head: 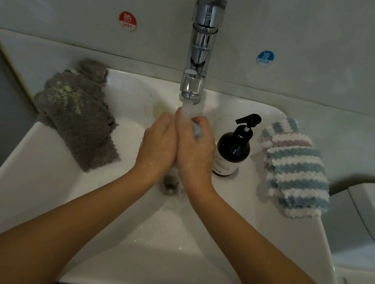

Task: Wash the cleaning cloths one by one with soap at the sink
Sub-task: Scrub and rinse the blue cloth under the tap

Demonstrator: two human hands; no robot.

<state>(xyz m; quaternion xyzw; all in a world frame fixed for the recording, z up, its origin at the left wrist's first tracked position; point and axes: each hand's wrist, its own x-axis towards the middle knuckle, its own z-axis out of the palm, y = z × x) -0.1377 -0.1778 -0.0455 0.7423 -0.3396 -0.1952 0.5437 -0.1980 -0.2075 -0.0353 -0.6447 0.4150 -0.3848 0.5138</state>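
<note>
Step in hand: the left hand (157, 145) and right hand (196, 150) are pressed together under the running tap (192, 85), squeezing a small blue-white cloth (197, 130) that only peeks out between the right hand's fingers; judged a rinse or scrub.
Done: likely the striped cloths (295, 167), stacked on the right rim of the sink (34, 178); this cannot be confirmed.
Left: the grey cloths (80, 111) on the left rim, one flecked with dirt, look unwashed.
Sink: water runs to the drain (170, 183); no standing water shows.
Soap bottle (233, 149): dark pump bottle, upright beside the right hand; fill level hidden.
</note>
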